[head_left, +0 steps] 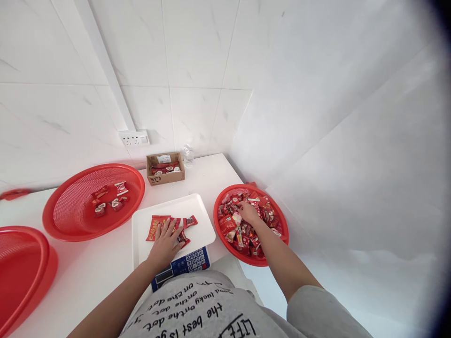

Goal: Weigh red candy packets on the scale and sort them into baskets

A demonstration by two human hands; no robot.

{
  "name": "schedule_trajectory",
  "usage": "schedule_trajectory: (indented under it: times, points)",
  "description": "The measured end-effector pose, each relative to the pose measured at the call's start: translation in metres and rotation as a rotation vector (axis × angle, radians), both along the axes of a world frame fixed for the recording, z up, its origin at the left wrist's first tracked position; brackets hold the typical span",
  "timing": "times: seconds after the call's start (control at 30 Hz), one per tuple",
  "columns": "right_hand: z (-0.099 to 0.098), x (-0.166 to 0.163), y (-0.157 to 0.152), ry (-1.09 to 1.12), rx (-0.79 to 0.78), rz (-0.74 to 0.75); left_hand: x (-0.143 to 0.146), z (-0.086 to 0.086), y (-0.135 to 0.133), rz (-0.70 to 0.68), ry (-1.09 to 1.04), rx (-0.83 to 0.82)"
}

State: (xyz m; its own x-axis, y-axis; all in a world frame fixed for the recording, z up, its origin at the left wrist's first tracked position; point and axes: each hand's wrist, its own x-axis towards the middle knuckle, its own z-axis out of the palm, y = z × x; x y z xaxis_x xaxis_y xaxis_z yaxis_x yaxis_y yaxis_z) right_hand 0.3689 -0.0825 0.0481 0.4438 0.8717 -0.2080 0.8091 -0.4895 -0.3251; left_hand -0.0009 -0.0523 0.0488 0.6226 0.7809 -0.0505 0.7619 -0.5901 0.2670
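Note:
My left hand [165, 244] lies flat with spread fingers over red wrapped candies on a white scale tray [190, 203]. Under its fingers, a larger red packet [155, 228] with gold lettering is partly covered. One small candy [190, 221] sits just right of the fingertips, apart from the hand. My right hand [248, 212] reaches into a red plastic basket [220, 195] filled with red candy packets [246, 237]. Its fingers are bent together at the packets; what they grip, if anything, is hidden.
A blue scale keypad [193, 261] shows below the tray. Behind it stand a small cardboard box [167, 177] of candies and a clear plastic bottle [188, 156]. To the left are a red basket [66, 206] with several candies and another red basket [24, 281].

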Motion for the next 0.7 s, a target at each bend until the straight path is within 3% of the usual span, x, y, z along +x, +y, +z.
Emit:
schedule_trajectory:
  times: [0.43, 0.7]
  points:
    - [-0.010, -0.003, 0.017, 0.061, 0.113, -0.102, -0.009, 0.000, -0.006, 0.025, -0.083, 0.037]
    - [0.020, 0.002, 0.002, 0.038, 0.344, -0.186, -0.019, -0.005, -0.013, 0.040, -0.098, 0.052]
